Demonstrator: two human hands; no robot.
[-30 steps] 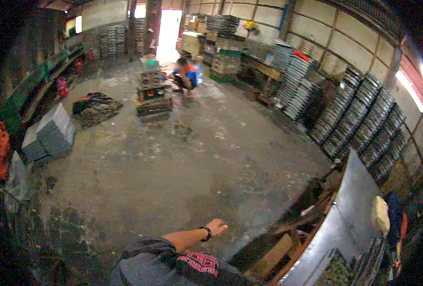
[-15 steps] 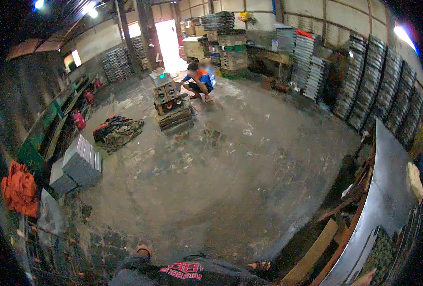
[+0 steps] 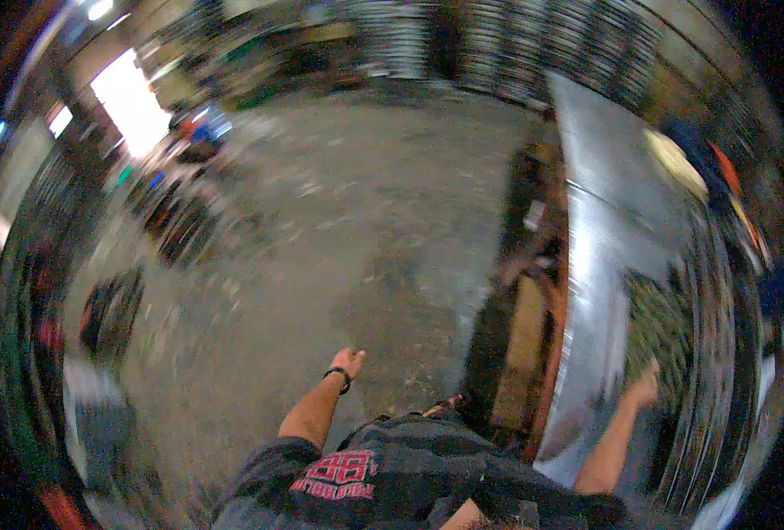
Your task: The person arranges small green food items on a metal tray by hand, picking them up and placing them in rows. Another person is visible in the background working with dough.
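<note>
The picture is smeared by fast motion. My left hand [image 3: 349, 359] swings out over the concrete floor [image 3: 356, 230] with a dark band on its wrist; its fingers look loosely curled and it holds nothing. My right hand [image 3: 646, 385] reaches toward a tall shiny metal sheet [image 3: 608, 221] at my right, close to its lower face; blur hides whether it touches it. A dark shirt with a red print fills the lower middle.
A wooden frame [image 3: 522, 349] stands against the metal sheet. A crouching person in blue and orange [image 3: 199, 131] is far off near a bright doorway [image 3: 131, 99]. Stacked grey trays [image 3: 533, 35] line the back wall. Dark piles [image 3: 113, 311] lie on the left.
The view has swung sharply to the right, bringing the metal sheet close. My left arm came forward, and my right arm rose toward the sheet.
</note>
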